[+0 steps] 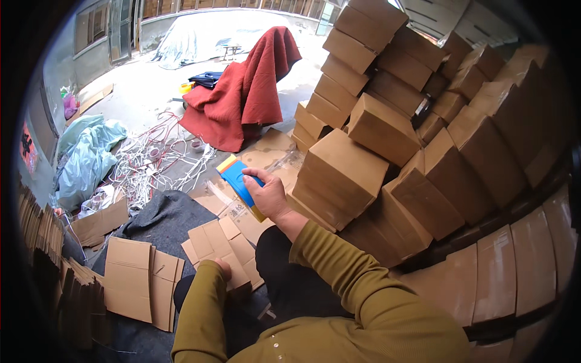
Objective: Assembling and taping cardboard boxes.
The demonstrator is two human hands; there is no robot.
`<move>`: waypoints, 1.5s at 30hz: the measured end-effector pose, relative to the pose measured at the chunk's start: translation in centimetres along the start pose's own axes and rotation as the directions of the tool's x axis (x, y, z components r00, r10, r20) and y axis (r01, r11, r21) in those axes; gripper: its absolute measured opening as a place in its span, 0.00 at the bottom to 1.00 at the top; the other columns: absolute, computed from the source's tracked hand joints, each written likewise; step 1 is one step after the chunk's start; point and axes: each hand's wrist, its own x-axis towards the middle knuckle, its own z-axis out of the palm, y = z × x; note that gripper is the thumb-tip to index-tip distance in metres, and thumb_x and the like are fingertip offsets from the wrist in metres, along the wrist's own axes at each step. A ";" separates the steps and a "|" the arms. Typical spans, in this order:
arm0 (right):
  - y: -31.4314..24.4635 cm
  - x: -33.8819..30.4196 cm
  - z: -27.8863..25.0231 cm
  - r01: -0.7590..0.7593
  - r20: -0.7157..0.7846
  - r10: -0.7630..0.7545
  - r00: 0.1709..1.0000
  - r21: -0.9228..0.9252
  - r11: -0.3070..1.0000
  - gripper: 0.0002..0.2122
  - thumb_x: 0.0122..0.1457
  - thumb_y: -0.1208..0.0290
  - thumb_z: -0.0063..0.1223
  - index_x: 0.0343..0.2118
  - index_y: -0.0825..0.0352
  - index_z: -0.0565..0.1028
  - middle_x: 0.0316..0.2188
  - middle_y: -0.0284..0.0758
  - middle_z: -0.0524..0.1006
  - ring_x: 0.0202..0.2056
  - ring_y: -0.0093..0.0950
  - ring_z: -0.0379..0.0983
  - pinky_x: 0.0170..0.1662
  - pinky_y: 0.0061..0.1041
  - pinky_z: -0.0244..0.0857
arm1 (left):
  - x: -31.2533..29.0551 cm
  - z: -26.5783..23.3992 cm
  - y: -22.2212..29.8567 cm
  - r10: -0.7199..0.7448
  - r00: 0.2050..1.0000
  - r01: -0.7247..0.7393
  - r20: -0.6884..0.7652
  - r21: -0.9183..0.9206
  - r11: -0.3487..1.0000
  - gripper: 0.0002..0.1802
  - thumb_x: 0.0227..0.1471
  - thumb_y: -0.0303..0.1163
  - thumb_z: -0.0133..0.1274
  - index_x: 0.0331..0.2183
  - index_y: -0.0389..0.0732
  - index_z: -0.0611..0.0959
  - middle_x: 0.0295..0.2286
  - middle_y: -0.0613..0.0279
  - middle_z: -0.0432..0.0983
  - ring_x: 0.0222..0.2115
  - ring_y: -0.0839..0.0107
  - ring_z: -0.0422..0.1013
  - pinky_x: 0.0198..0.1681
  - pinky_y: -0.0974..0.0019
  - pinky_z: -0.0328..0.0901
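R grip [269, 195] clamped on blue tool [238, 181], clr of box [339, 172] edge; L grip [224, 268] unclear.

A packing and storage workspace, like a small warehouse, opening onto a bright yard
Closed brown cartons [345, 163] rise in tall stacks along the right under a pale roof [433, 18], while flattened cardboard [128, 278] lies on the floor and more stands in bundles [41, 227] at the left edge; a tangle of white and red strips [151, 160] and crumpled plastic sheeting [91, 154] sit nearby, and beyond are a windowed wall [91, 65] and a sheet-covered heap [209, 36]
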 end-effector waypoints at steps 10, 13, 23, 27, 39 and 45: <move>1.6 1.0 0.6 -0.181 0.004 0.199 0.980 0.442 0.879 0.17 0.60 0.72 0.56 0.51 0.69 0.73 0.39 0.32 0.77 0.37 0.18 0.72 0.42 0.18 0.68 | -0.7 -2.5 -1.6 0.180 0.979 -0.168 0.095 -0.125 0.978 0.22 0.48 0.28 0.53 0.47 0.46 0.83 0.47 0.53 0.78 0.50 0.59 0.72 0.52 0.60 0.66; 3.5 1.0 0.8 -0.276 0.196 0.206 0.959 0.471 0.838 0.20 0.59 0.73 0.57 0.54 0.72 0.70 0.44 0.35 0.77 0.44 0.22 0.73 0.50 0.21 0.67 | -0.3 -2.9 -1.9 0.247 0.969 -0.243 -0.008 -0.215 0.946 0.21 0.48 0.36 0.57 0.46 0.43 0.83 0.44 0.47 0.78 0.46 0.53 0.74 0.50 0.59 0.67; 4.7 3.1 -1.0 -0.264 0.591 0.125 0.797 0.154 0.952 0.28 0.48 0.62 0.67 0.50 0.73 0.74 0.42 0.38 0.78 0.44 0.26 0.74 0.50 0.25 0.67 | -0.7 -7.6 -2.1 0.164 0.849 -0.311 -0.502 -0.726 -0.613 0.27 0.63 0.55 0.43 0.43 0.40 0.79 0.34 0.67 0.75 0.34 0.78 0.70 0.38 0.72 0.65; 5.5 3.8 -0.6 -0.219 0.670 0.129 0.731 0.051 0.974 0.26 0.48 0.64 0.67 0.49 0.73 0.75 0.40 0.36 0.79 0.41 0.24 0.74 0.48 0.23 0.67 | 0.6 -8.2 -2.4 0.231 0.843 -0.317 -0.486 -0.796 -0.515 0.19 0.62 0.46 0.49 0.42 0.40 0.79 0.32 0.69 0.77 0.31 0.80 0.71 0.35 0.74 0.65; 5.6 7.3 0.2 -0.142 0.820 0.399 0.411 -0.374 0.916 0.22 0.53 0.58 0.60 0.44 0.73 0.77 0.33 0.34 0.79 0.36 0.20 0.73 0.43 0.22 0.67 | 1.5 -2.9 -13.2 -0.194 0.928 -0.371 -0.318 -0.838 -0.401 0.10 0.58 0.34 0.55 0.36 0.37 0.82 0.25 0.69 0.75 0.24 0.81 0.70 0.31 0.76 0.68; 10.4 8.5 4.3 -0.089 0.778 0.469 0.417 -0.479 0.873 0.19 0.52 0.61 0.62 0.40 0.73 0.79 0.29 0.33 0.80 0.32 0.19 0.73 0.37 0.21 0.68 | 6.6 0.2 -16.4 -0.276 0.929 -0.351 -0.246 -0.822 -0.449 0.09 0.55 0.36 0.59 0.33 0.40 0.82 0.25 0.70 0.75 0.24 0.81 0.68 0.30 0.75 0.64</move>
